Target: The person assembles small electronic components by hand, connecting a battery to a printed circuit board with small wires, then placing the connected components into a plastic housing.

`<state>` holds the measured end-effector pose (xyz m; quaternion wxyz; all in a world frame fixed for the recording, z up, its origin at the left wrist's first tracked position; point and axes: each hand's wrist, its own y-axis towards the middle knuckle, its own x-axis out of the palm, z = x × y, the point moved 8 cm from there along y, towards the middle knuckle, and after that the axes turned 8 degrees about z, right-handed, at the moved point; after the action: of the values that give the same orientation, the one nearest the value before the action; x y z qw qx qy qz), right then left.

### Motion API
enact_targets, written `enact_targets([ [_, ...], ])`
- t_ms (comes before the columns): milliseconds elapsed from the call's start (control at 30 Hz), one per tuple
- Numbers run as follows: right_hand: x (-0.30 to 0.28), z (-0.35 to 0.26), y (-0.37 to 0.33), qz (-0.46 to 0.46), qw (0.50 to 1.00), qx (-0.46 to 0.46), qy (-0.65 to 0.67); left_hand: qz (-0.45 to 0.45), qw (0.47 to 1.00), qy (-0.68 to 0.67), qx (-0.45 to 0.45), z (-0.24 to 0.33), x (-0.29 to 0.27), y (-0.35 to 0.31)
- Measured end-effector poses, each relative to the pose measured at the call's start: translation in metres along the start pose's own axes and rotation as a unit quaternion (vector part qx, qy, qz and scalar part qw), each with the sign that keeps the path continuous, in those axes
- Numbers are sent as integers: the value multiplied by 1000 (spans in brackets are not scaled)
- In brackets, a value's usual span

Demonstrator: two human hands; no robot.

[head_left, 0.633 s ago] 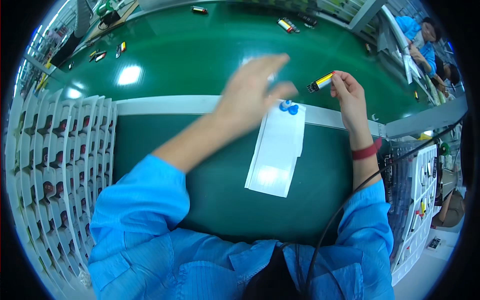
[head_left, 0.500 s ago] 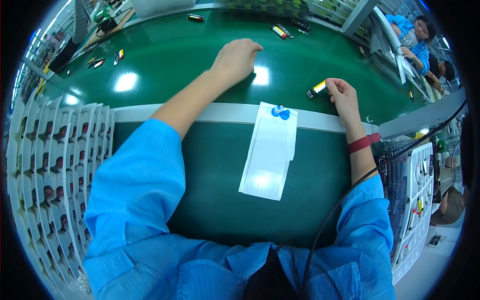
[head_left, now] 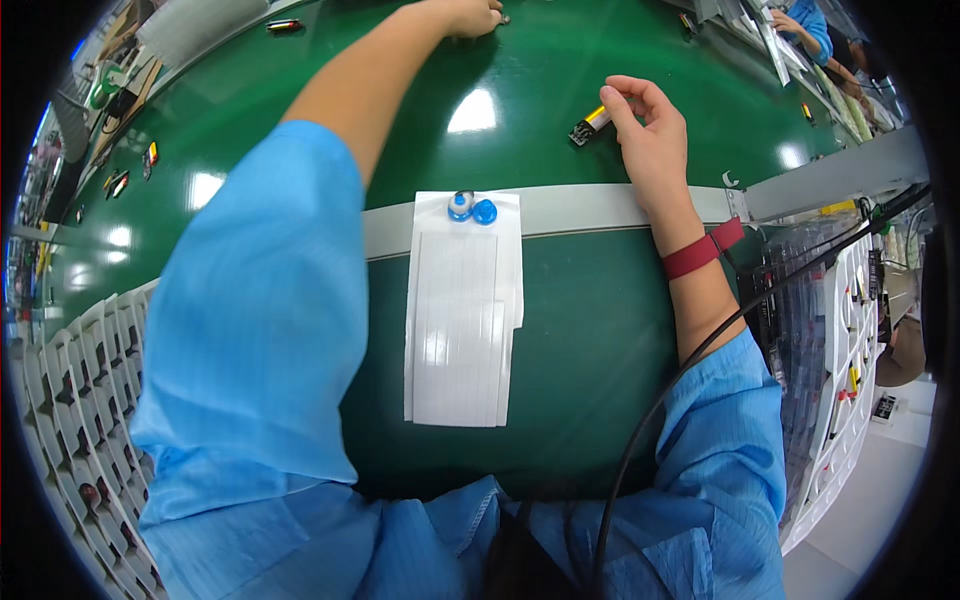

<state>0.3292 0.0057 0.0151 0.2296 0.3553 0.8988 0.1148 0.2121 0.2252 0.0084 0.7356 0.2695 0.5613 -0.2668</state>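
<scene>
Stacked white trays: far left, well below the left hand.
Loose cells: several lie on the green worktop, left of and well apart from the left hand.
Left hand: fingers curled close together; a small grey piece is at the fingertips, gripped or not I cannot tell.
White sheets: below the left hand, bearing a blue-and-white bottle and a blue cap-like piece.
Yellow cell: at the right hand's fingertips, dark end pointing down-left.
Right hand: thumb and forefinger pinch the cell, remaining fingers loosely bent.
Red band: around the wrist, just below the right hand.
</scene>
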Motion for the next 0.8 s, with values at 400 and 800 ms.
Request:
enact_targets([
  [400,12,-46,-53,-70,987,-47,134,231,948,147,159,28,-40,-79],
  [800,35,-123,-158,-194,910,-326,-170,45,982,-138,-125,4,-44,-241],
])
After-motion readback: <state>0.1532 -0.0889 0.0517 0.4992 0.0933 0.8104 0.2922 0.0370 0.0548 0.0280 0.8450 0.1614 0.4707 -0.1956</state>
